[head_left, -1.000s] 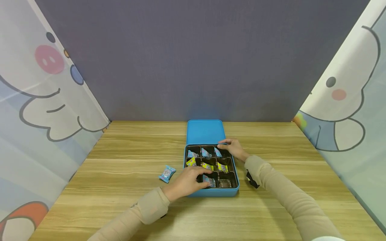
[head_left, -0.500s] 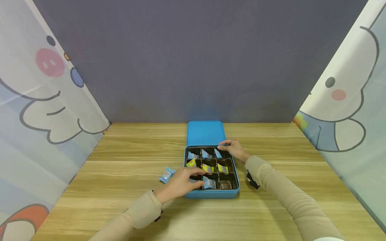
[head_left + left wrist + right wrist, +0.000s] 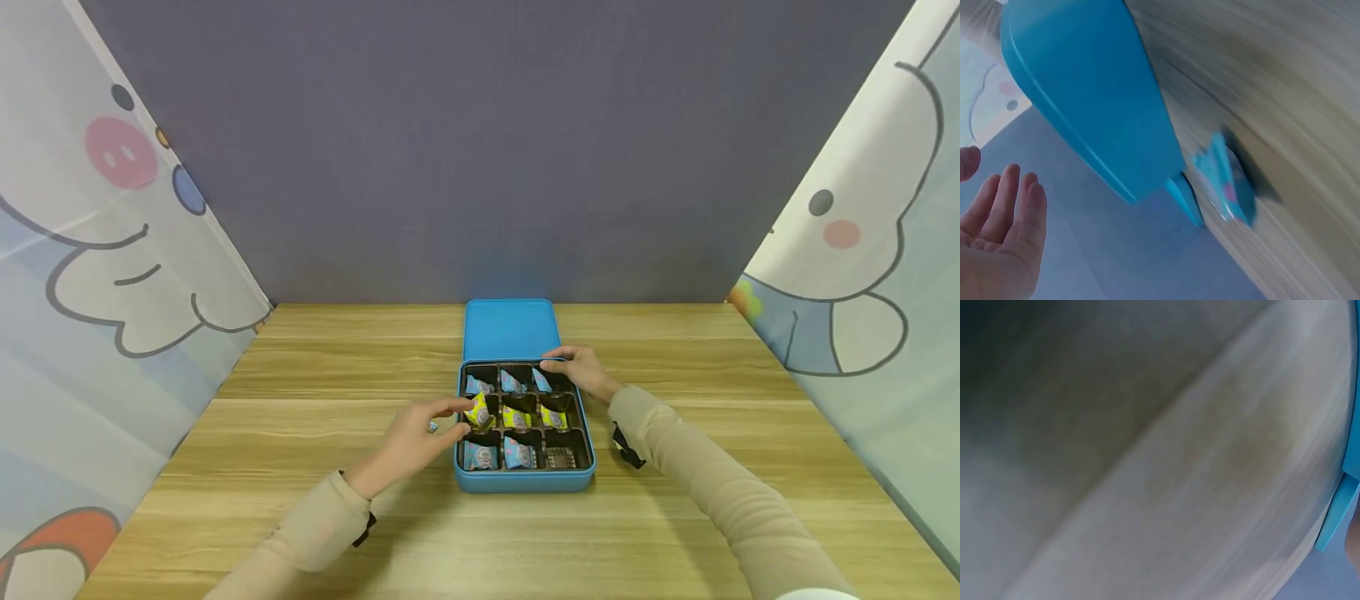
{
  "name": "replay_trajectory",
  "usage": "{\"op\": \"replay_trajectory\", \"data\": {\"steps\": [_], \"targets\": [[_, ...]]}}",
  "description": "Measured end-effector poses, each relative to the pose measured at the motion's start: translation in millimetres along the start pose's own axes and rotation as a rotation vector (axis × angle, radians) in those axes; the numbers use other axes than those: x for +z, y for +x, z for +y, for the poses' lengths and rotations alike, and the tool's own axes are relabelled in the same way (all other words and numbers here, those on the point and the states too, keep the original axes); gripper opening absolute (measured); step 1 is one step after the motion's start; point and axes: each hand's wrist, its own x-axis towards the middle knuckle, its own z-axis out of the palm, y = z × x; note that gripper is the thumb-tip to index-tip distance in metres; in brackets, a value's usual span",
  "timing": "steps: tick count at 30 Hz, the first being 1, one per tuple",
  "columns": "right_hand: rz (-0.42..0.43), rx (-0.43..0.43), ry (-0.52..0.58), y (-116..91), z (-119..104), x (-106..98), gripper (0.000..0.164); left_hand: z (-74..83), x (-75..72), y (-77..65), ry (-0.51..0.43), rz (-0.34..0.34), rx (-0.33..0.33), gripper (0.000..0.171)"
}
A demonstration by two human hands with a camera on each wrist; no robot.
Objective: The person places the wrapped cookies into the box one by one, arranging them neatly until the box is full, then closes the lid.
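Note:
An open blue box (image 3: 525,482) holds wrapped candies in a dark divided tray. Blue candies lie in the back row, yellow ones in the middle row, and two blue ones, such as the front-left candy (image 3: 481,455), in the front row. My left hand (image 3: 411,437) hovers at the box's left side, thumb and fingers apart around nothing, fingertips near a yellow candy (image 3: 480,412). In the left wrist view, a loose blue candy (image 3: 1227,181) lies on the table; the head view mostly hides it behind that hand. My right hand (image 3: 588,374) pinches the rim at the back-right corner.
The box's lid (image 3: 512,328) lies folded back behind it, toward a grey panel (image 3: 495,167). In the front-right compartment (image 3: 560,457) no candy shows, only its patterned bottom. Cartoon-printed curtains (image 3: 847,192) flank the wooden table (image 3: 315,375).
My left hand has drawn back leftward from above the front compartments, uncovering the blue candies there. It now mostly covers the loose candy in the head view. The right hand stays put.

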Motion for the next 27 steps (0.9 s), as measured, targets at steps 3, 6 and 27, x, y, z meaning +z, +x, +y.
{"op": "replay_trajectory", "data": {"steps": [3, 6, 27], "targets": [[0.0, 0.002, 0.001, -0.5, 0.8, 0.4, 0.037, -6.8, -6.9, -3.0, 0.005, 0.059, -0.032, 0.03], [-0.003, 0.007, -0.001, -0.7, 1.1, 0.7, 0.037, -15.1, -12.4, -5.8, 0.022, 0.102, -0.068, 0.03], [-0.008, 0.0, 0.023, 1.0, 2.0, -1.0, 0.04, -58.6, -18.8, -23.3, -0.072, 0.044, -0.345, 0.051]]}}
